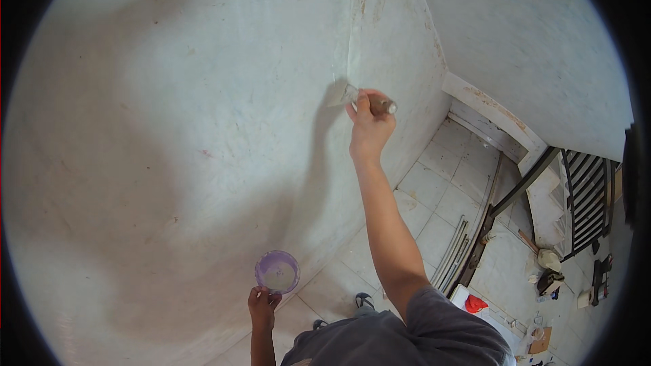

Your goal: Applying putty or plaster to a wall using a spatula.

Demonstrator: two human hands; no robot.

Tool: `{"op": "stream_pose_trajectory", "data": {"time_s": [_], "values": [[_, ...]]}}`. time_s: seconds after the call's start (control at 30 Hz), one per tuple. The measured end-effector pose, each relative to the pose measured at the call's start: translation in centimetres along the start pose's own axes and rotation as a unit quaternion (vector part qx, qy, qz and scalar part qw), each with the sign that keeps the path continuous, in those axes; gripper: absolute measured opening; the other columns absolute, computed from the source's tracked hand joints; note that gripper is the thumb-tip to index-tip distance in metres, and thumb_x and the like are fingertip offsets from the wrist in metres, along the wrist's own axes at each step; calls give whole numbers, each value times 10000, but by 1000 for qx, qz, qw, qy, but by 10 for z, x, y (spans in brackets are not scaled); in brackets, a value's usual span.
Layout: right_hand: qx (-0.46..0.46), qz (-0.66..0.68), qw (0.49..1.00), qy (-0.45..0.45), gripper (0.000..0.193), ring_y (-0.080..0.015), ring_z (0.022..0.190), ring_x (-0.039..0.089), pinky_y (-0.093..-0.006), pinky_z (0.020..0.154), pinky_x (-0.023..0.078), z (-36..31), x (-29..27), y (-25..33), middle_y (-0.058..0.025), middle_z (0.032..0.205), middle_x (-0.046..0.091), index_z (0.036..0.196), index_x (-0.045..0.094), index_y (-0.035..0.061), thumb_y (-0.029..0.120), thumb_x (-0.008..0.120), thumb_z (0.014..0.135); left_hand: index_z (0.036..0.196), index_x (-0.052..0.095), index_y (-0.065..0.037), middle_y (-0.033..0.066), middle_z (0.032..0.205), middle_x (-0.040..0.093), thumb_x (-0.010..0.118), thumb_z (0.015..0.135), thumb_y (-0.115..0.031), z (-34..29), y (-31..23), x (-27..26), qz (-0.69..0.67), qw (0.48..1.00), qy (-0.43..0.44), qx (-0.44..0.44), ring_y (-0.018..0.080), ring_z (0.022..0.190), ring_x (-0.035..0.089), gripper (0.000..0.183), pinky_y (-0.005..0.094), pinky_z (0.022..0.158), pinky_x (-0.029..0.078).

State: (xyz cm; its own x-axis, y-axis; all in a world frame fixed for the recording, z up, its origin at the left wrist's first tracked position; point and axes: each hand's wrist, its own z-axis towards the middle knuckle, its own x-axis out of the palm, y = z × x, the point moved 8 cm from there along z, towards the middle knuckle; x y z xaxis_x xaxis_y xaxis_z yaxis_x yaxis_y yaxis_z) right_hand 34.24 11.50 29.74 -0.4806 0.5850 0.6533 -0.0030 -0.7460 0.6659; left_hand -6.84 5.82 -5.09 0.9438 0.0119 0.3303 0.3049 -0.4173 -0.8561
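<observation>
My right hand (370, 122) is stretched up to the white wall (224, 95), its fingers wrapped round the wooden handle of a putty knife (344, 93). The pale blade lies at the wall surface, just left of the inside corner; whether its whole edge touches cannot be made out. Lower down, my left hand (263, 303) grips the rim of a small purple bowl (276, 262) by its near side. Some whitish stuff shows in the bottom of the bowl. Below the corner's top, the plaster has a rough, brownish, flaking strip (361, 0).
Right of me, a dark metal railing (588, 196) borders stairs. Several long pipes (453, 251) lie on the tiled floor (424, 190). A red item (475, 303) rests on a white surface by my right side. Tools and scraps litter the floor at the lower right.
</observation>
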Motion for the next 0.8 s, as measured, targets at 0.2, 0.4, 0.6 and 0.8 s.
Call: {"op": "stream_pose_trajectory", "data": {"time_s": [0.2,0.4,0.6,0.8], "values": [[-34,-25,999,14,78,-117,733,552,-283,671,550,23,40,43,-59,836,571,904,566,-8,37,582,843,895,466,-97,41,780,562,526,935,-202,1,4,2,-20,1000,-1,2,155,659,591,128,377,728,541],[-56,-49,996,47,77,-154,765,569,-339,721,570,48,69,67,-81,888,567,915,557,-12,31,573,853,894,464,-95,42,775,558,529,931,-193,7,8,-2,-28,1000,3,-3,161,663,586,123,391,735,542],[-76,83,987,118,66,-163,767,568,-312,699,570,48,87,100,-112,949,588,923,558,6,25,557,859,902,472,-93,47,798,557,531,927,-184,7,11,-1,-20,999,27,-5,166,668,585,111,396,740,538],[39,173,963,204,169,-238,906,613,-338,777,573,-3,61,93,-169,1043,596,1032,546,-6,48,573,874,911,481,-27,71,826,540,508,930,-147,-8,-13,22,-25,998,53,30,180,703,593,124,364,721,555]]}}
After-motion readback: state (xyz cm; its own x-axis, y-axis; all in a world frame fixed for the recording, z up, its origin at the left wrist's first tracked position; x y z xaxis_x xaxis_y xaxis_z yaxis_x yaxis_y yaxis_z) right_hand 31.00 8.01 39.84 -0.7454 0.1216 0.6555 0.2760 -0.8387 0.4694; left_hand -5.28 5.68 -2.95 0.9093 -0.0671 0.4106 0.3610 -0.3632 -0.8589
